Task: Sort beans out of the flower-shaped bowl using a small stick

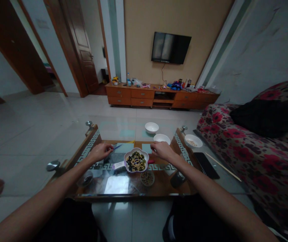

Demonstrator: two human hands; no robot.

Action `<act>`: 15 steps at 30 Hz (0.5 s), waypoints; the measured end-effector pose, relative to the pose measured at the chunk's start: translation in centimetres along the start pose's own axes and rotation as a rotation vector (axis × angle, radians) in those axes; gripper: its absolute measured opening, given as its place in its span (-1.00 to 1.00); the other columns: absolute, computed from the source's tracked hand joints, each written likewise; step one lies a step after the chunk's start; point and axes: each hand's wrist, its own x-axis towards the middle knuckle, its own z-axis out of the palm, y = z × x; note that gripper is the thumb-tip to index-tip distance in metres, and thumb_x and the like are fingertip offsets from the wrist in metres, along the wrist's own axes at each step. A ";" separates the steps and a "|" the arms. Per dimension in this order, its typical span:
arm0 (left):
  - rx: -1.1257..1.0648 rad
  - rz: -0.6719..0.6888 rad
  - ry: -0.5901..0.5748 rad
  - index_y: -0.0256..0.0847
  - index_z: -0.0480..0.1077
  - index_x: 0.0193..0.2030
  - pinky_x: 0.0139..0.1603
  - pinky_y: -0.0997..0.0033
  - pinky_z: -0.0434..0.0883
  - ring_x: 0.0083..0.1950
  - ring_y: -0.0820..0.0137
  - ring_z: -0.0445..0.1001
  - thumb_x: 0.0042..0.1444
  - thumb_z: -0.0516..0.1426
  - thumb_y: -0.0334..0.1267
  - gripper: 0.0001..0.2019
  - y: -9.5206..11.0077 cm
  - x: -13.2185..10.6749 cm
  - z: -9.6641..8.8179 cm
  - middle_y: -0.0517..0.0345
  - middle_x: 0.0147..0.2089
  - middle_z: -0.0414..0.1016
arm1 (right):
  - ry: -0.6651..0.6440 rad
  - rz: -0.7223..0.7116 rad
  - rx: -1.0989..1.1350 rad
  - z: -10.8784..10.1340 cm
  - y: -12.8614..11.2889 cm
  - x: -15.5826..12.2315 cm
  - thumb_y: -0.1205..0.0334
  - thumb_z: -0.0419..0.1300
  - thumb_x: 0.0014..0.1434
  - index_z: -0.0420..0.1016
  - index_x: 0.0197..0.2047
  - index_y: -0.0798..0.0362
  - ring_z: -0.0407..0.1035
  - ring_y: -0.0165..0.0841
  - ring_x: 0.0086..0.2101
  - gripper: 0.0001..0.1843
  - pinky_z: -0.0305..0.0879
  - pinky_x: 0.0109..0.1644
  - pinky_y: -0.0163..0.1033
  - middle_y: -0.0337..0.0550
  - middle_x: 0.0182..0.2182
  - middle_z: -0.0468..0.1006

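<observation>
My left hand (101, 152) is left of the flower-shaped bowl, its fingers pinched on slim blue tweezers (118, 147) that point right. The white flower-shaped bowl (147, 162) holds a mix of dark, green and pale beans or seeds. To its right, my right hand (162, 149) is closed, knuckles up, by the near side of a white bowl (162, 135); anything between its fingertips is hidden. A small round dish (147, 185) of mixed seeds stands just in front of the flower-shaped bowl. A pale label (118, 165) lies at that bowl's left edge.
All this is on a glass-topped coffee table (96, 194). Farther back is another white bowl (151, 127); a third bowl (193, 142) with pale bits stands right. Near my right forearm are a dark jar (177, 180), a black flat device (206, 165) and a thin stick (223, 166).
</observation>
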 end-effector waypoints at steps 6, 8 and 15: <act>-0.018 0.002 -0.026 -0.09 0.60 -0.03 -0.18 0.28 0.31 -0.13 0.16 0.56 0.27 0.09 -0.02 -0.67 -0.1 -0.1 0.0 0.04 -0.14 0.63 | 0.190 0.017 -0.025 -1.3 3.0 -0.7 0.16 0.13 0.48 0.65 0.06 0.06 0.44 -0.03 0.07 -0.71 0.34 0.17 0.00 0.11 0.05 0.62; -0.022 0.011 -0.029 -0.11 0.60 -0.02 -0.17 0.28 0.31 -0.12 0.16 0.56 0.28 0.09 -0.02 -0.67 -0.1 -0.2 -0.1 0.03 -0.13 0.63 | 0.191 -0.124 0.018 -0.6 2.3 -1.0 0.02 0.17 0.48 0.61 0.16 0.00 0.32 0.00 0.23 -0.65 0.23 0.33 0.11 0.08 0.21 0.53; -0.022 -0.001 -0.055 -0.14 0.60 -0.01 -0.18 0.29 0.26 -0.14 0.17 0.54 0.29 0.10 -0.05 -0.67 0.9 -0.5 -0.8 0.00 -0.13 0.61 | 0.051 -0.372 0.132 2.9 -3.7 -1.3 -0.60 0.30 0.05 0.07 0.60 0.01 0.10 0.22 0.39 0.30 0.03 0.46 0.31 0.24 0.49 0.13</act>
